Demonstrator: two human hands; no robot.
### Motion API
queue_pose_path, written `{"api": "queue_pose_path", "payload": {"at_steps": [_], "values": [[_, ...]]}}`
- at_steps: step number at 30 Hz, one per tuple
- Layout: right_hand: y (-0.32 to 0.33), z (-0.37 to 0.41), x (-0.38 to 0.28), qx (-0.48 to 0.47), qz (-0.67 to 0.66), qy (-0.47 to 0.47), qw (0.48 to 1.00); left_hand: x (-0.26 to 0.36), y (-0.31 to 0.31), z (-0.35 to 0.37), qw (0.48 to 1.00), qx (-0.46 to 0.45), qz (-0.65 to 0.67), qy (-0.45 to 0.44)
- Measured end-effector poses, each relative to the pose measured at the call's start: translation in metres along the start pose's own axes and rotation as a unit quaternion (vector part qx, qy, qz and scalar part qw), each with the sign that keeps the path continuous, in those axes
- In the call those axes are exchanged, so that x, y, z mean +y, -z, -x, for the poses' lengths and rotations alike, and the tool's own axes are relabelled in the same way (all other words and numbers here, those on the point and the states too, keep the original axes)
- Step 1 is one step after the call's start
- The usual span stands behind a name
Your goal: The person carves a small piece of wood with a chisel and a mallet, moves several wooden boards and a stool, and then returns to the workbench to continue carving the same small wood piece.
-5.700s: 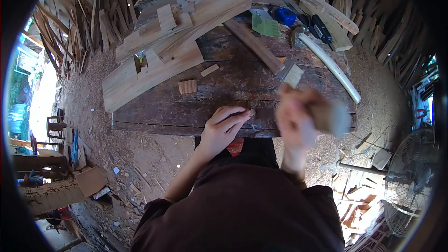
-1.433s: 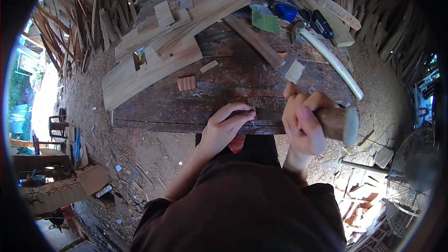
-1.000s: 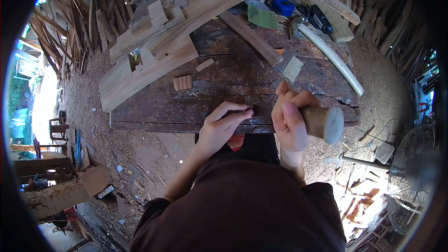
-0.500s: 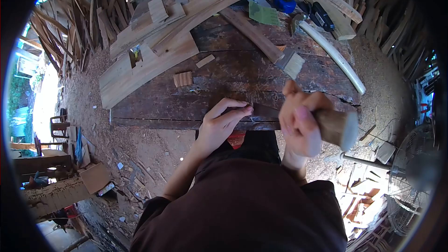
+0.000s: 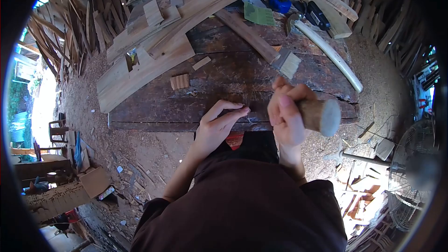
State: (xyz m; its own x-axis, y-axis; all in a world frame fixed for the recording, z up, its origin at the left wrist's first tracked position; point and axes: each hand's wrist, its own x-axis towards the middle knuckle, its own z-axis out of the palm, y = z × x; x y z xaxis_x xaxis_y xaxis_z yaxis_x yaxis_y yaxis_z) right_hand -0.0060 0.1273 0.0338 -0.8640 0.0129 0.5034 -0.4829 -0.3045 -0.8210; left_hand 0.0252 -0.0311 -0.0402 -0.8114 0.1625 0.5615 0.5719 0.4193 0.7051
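Observation:
My left hand is at the near edge of the dark wooden table, thumb and fingertips pinched together. Something small and thin shows at the fingertips, too small to name. To its right, my right hand is raised above the edge, fingers wrapped round a thick round wooden piece. Its pale, flat round end points right; the part inside the fist is hidden. Beyond the hands lie a small striped wood block, a thin wood strip and a paintbrush.
Curved planks cover the table's left side. A hammer with a pale handle lies at the right, near a blue tape measure, a green sheet and a black tool. A fan stands at the right.
My right hand has shifted left, closer to my left hand, with the wooden piece in its grip. My left hand keeps its pinch at nearly the same spot.

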Motion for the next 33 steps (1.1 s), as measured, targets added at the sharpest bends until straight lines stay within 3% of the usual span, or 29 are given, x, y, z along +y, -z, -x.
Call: {"api": "queue_pose_path", "payload": {"at_steps": [1, 3, 4, 6, 7, 10, 16, 18, 21, 25, 30, 32, 33], "values": [[0.003, 0.001, -0.003, -0.001, 0.0, 0.0, 1.0, 0.0, -0.001, 0.001, 1.0, 0.003, 0.01, 0.013], [0.01, 0.006, -0.007, -0.002, -0.166, 0.044, 0.985, 0.0, -0.001, 0.002, 0.999, 0.007, 0.017, 0.028], [0.004, 0.007, -0.007, -0.002, -0.166, 0.042, 0.985, -0.001, -0.001, 0.002, 0.999, 0.008, 0.015, 0.027], [-0.01, 0.01, -0.007, 0.066, 0.013, -0.023, 0.997, -0.001, -0.001, 0.002, 1.0, 0.005, 0.014, 0.023], [-0.006, 0.006, 0.001, 0.03, 0.025, 0.001, 0.999, -0.002, 0.0, 0.001, 1.0, 0.003, 0.006, 0.01], [-0.006, 0.01, -0.01, 0.08, -0.043, -0.011, 0.996, -0.002, 0.0, 0.001, 1.0, 0.002, 0.008, -0.002], [-0.008, 0.006, -0.009, 0.106, -0.059, 0.012, 0.993, -0.003, -0.002, 0.002, 1.0, 0.02, 0.012, 0.016], [-0.008, 0.003, -0.015, 0.136, -0.049, -0.033, 0.989, -0.002, -0.003, 0.002, 0.999, 0.033, 0.014, 0.034], [-0.01, 0.003, -0.023, 0.084, -0.062, 0.025, 0.994, -0.001, -0.001, 0.004, 0.999, 0.024, 0.002, 0.035], [-0.018, 0.004, -0.003, 0.071, 0.047, -0.023, 0.996, -0.003, -0.001, 0.002, 1.0, 0.017, 0.011, 0.011], [-0.003, 0.006, -0.016, 0.067, -0.072, 0.014, 0.995, -0.002, 0.001, 0.003, 1.0, 0.014, 0.006, 0.016], [-0.026, 0.006, -0.01, 0.16, -0.011, -0.033, 0.986, -0.004, 0.001, 0.003, 1.0, 0.01, -0.002, 0.012], [-0.016, 0.005, 0.003, 0.111, -0.007, -0.007, 0.994, -0.004, 0.0, 0.003, 1.0, 0.008, 0.0, 0.01]]}}
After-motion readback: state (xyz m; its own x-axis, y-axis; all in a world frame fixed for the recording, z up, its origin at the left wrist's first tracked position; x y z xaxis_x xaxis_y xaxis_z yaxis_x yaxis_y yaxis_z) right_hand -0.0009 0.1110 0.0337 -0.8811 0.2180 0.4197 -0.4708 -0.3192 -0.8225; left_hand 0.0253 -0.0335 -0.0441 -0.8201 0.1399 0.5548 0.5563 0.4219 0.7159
